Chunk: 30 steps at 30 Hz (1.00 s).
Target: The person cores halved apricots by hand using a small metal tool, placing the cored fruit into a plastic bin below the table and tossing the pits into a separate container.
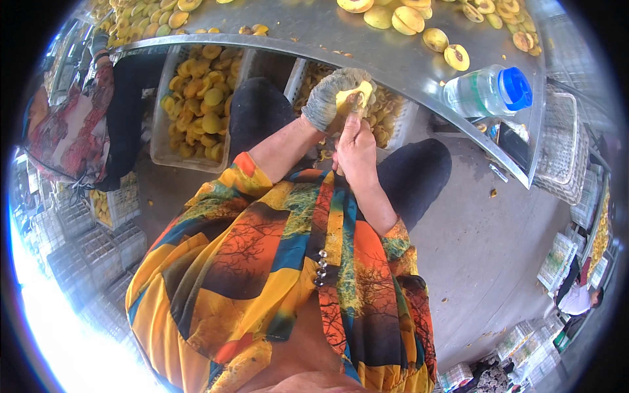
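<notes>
My left hand (325,98), in a greyish glove, is closed around a yellow peach half (344,99) just beyond the edge of my lap. The bare right hand (357,147) grips a small metal tool (356,107), its tip against the dark centre of the fruit; most of the handle is hidden by my fingers. Below my hands stands a white crate (405,124) with peach pieces and scraps, partly covered by my arms. On the metal table (295,27) ahead lie halved peaches (407,21), some with the pit showing.
To the left is a crate (159,141) full of peach halves, beside a seated person (72,134) in a patterned top. A clear jar with a blue lid (514,88) lies near the table's right corner. Stacked crates (560,147) stand at the right.
</notes>
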{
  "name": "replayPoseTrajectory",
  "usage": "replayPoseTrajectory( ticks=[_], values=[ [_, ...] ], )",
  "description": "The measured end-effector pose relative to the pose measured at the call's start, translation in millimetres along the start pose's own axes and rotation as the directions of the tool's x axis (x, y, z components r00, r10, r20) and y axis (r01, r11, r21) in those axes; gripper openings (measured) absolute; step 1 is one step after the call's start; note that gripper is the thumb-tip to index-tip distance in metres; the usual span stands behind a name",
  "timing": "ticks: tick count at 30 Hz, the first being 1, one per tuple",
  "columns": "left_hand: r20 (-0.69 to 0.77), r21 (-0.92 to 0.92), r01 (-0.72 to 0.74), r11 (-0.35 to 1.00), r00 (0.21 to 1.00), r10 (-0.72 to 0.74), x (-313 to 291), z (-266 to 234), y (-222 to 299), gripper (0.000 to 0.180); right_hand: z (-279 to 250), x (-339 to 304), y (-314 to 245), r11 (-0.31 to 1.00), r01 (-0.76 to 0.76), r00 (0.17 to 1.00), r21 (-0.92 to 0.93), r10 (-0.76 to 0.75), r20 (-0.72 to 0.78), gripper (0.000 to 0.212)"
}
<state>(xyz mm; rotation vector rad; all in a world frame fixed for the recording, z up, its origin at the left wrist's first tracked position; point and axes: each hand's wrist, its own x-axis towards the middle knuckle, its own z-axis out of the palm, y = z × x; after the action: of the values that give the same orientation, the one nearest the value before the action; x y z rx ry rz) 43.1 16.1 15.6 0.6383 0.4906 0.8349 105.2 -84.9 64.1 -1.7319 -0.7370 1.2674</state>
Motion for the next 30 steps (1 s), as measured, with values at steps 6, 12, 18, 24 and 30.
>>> replayPoseTrajectory(
  ticks=[6, 12, 18, 24, 30],
  values=[
    [0.0, -0.209, 0.309, 0.928, 0.949, -0.316, -1.9, -0.4, 23.0, 0.031, -15.2, 13.7, 3.6, 0.996, -0.084, 0.968, -0.038, 0.091, 0.235, 0.046],
    [-0.152, 0.1, 0.128, 0.987, 0.982, -0.112, -4.6, 2.6, 32.2, 0.032, -8.3, 32.0, 28.3, 0.906, 0.282, 0.959, -0.317, -0.272, 0.074, 0.046],
    [-0.368, -0.014, 0.227, 0.974, 0.904, -0.216, -2.5, -1.5, 23.0, 0.026, 4.0, 9.2, 0.0, 0.982, -0.143, 0.969, 0.125, 0.112, 0.221, 0.045],
    [-0.326, 0.712, 0.198, 0.674, 0.943, 0.067, 1.3, -12.5, -0.7, 0.024, -0.6, 6.8, -0.6, 0.795, -0.517, 0.84, 0.318, 0.398, 0.37, 0.044],
    [-0.226, -0.111, 0.434, 0.894, 0.865, -0.448, 3.9, -15.3, 0.7, 0.024, -6.6, 9.5, 4.3, 0.645, -0.616, 0.759, 0.453, 0.333, 0.559, 0.045]
  ],
)
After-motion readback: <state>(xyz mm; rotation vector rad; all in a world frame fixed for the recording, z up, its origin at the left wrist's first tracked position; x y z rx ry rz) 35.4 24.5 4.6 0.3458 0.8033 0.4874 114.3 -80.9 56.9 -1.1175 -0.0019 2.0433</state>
